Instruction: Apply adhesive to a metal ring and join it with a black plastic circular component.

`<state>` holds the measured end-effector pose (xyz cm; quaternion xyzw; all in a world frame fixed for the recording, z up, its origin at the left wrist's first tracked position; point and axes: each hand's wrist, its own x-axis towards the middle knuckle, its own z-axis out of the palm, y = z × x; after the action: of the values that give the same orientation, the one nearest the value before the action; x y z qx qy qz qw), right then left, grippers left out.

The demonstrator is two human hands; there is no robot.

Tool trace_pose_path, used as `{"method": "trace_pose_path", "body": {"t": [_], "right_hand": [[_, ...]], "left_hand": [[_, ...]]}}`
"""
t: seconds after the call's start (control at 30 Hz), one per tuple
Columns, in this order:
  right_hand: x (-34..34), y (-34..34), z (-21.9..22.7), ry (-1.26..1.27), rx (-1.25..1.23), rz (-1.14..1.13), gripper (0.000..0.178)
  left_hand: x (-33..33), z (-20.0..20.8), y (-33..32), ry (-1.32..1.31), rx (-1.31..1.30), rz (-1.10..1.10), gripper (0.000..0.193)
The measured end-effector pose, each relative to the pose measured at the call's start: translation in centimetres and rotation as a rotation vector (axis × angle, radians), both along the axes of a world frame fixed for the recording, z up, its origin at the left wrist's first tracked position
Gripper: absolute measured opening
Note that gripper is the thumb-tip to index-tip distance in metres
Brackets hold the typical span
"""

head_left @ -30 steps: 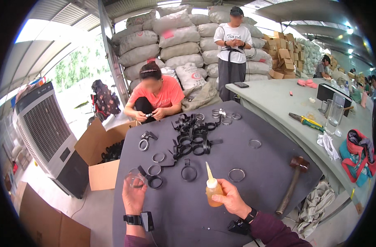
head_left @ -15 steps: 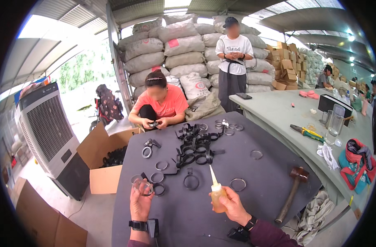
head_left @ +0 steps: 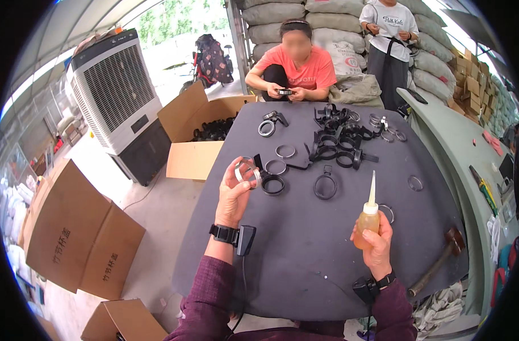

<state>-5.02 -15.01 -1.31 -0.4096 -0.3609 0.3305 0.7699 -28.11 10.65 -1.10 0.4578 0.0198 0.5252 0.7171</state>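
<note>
Over the near left of the dark table point(head_left: 293, 250), my left hand point(head_left: 233, 199) grips a silver metal ring point(head_left: 248, 172) between thumb and fingers. My right hand point(head_left: 379, 241) is wrapped round a squeeze bottle point(head_left: 366, 230) of amber liquid, its long pale nozzle pointing up. Just beyond the left hand lie a black ring clamp point(head_left: 272, 184) and thin metal rings point(head_left: 285, 150). A black ring with a small tab point(head_left: 325, 186) lies flat between my hands. Behind the bottle another metal ring point(head_left: 386, 212) is partly hidden. Farther back, several black ring clamps point(head_left: 342, 145) form a pile.
A wooden-handled hammer point(head_left: 441, 264) lies at the table's right edge. Across the table a co-worker in a coral shirt point(head_left: 305, 71) holds a ring part; another person point(head_left: 389, 45) stands behind. Cardboard boxes point(head_left: 194, 160) and an air cooler point(head_left: 120, 85) stand left; a grey-green table point(head_left: 450, 148) adjoins right.
The view has swung left and downward, showing more floor and boxes. Both hands still hold the ring and the bottle; the bottle has turned more upright and the hands are farther apart.
</note>
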Motion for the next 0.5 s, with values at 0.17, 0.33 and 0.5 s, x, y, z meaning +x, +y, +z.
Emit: {"method": "trace_pose_path", "body": {"t": [0.17, 0.33, 0.5], "right_hand": [[0.0, -0.2, -0.4, 0.011, -0.002, -0.016, 0.055], [0.3, -0.9, 0.1, 0.051, 0.036, -0.023, 0.051], [0.8, -1.2, -0.5, 0.076, 0.032, -0.044, 0.046]], "left_hand": [[-0.1, -0.2, -0.4, 0.080, -0.023, 0.097, 0.071], [2.0, 2.1, -1.2, 0.093, 0.027, 0.070, 0.069], [6.9, 5.3, -0.6, 0.188, -0.025, 0.057, 0.057]]}}
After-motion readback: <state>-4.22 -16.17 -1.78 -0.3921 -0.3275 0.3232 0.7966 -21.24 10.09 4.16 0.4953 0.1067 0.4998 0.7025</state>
